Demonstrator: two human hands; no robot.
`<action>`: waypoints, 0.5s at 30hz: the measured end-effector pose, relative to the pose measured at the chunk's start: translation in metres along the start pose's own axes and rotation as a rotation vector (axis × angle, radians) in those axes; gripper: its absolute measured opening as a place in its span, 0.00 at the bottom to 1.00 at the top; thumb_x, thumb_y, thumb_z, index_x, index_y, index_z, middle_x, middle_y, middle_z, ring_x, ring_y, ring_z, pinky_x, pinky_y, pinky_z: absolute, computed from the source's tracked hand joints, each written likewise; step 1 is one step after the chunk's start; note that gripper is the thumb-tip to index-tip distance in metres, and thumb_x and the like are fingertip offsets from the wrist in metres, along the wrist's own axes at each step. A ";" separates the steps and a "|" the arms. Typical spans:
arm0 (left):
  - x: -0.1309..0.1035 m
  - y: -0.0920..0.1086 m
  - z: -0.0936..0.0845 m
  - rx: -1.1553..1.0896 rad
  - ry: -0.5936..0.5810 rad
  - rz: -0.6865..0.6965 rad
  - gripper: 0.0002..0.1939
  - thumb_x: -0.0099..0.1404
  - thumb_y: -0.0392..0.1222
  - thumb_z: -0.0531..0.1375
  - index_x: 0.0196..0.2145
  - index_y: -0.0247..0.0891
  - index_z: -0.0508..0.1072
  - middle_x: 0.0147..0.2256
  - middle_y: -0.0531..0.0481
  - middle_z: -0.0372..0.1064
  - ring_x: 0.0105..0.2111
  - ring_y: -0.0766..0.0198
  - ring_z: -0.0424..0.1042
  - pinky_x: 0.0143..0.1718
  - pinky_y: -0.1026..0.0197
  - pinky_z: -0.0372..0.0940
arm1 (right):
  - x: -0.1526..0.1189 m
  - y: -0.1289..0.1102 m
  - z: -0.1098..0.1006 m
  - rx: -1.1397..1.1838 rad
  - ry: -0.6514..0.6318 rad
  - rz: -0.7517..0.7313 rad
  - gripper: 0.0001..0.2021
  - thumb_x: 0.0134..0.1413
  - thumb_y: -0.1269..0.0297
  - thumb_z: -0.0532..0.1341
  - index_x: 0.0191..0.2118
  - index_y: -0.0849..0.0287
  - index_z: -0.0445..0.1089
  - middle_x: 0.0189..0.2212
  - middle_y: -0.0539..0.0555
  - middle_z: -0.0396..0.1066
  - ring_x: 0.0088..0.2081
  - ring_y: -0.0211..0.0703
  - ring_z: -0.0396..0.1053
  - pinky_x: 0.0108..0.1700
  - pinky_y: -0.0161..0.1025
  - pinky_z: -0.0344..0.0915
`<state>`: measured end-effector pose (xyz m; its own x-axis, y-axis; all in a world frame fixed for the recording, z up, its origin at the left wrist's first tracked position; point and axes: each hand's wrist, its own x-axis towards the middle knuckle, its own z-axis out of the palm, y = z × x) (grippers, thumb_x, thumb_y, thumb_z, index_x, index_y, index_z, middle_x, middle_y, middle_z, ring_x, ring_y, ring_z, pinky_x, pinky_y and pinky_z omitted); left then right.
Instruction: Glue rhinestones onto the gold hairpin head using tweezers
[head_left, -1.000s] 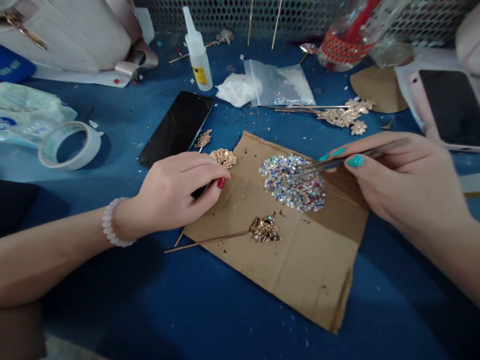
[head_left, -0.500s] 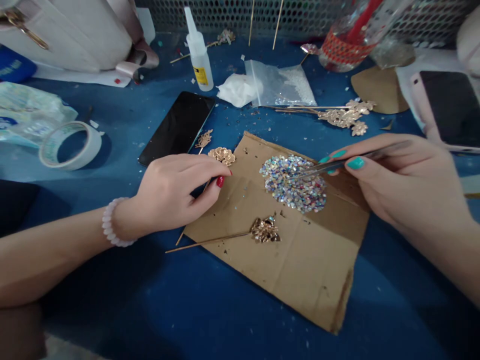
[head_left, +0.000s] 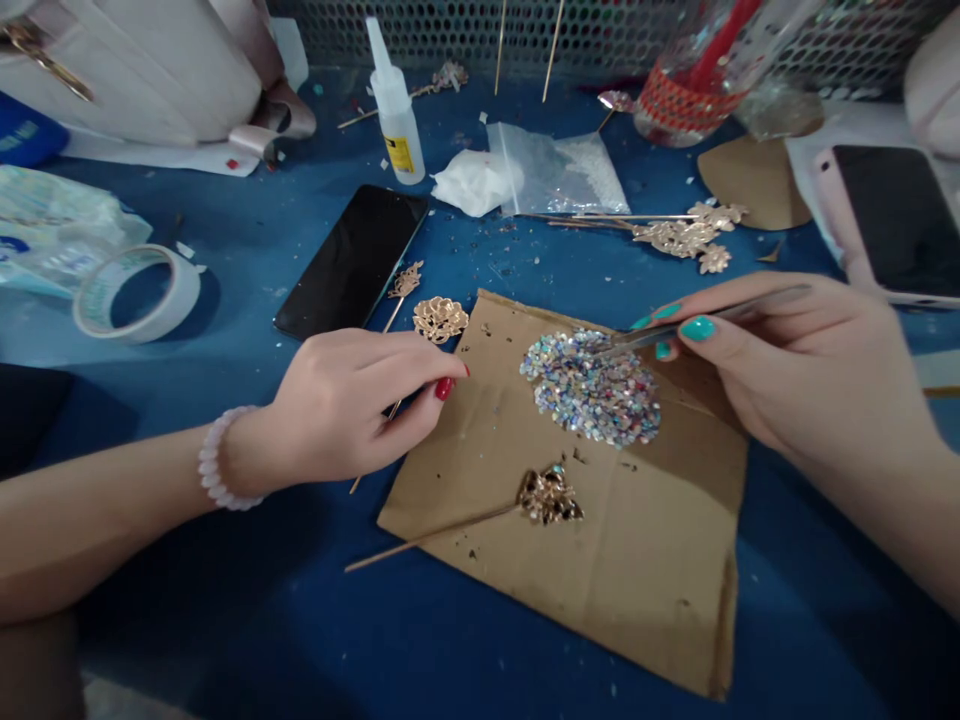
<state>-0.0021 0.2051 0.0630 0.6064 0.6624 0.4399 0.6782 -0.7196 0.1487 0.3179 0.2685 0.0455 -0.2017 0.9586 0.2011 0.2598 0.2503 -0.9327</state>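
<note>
My right hand (head_left: 810, 365) grips metal tweezers (head_left: 645, 336), their tips in a heap of small glittering rhinestones (head_left: 596, 390) on a piece of cardboard (head_left: 645, 570). My left hand (head_left: 349, 405) is closed at the cardboard's left edge, thumb and forefinger nearly together; whatever it may hold is hidden. A gold flower hairpin (head_left: 551, 497) lies below the heap, its stick reaching left past the cardboard's edge. Just beyond my left fingers are a gold openwork flower (head_left: 440, 319) and a smaller gold flower piece (head_left: 406, 281), with a thin stick running under the hand.
A black phone (head_left: 352, 260), a glue bottle (head_left: 397, 125), crumpled white tissue (head_left: 476, 185) and a zip bag of white beads (head_left: 570, 165) stand behind. More gold hairpins (head_left: 675, 237) lie back right near another phone (head_left: 900, 220). Tape (head_left: 139, 295) sits at left.
The cardboard has shifted toward me, with the hairpin and rhinestones on it. My left hand has come slightly nearer too. The tweezers stay at the rhinestones.
</note>
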 end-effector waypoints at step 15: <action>0.003 0.003 -0.001 -0.070 -0.038 0.172 0.08 0.69 0.32 0.56 0.42 0.39 0.72 0.33 0.51 0.80 0.28 0.63 0.79 0.23 0.60 0.70 | -0.007 -0.015 0.006 -0.407 0.050 -0.188 0.04 0.58 0.65 0.67 0.36 0.46 0.80 0.37 0.41 0.82 0.40 0.37 0.79 0.44 0.36 0.75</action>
<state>0.0013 0.2044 0.0660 0.7270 0.5347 0.4307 0.5336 -0.8348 0.1356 0.3100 0.2570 0.0564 -0.2378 0.8941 0.3796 0.5749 0.4446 -0.6869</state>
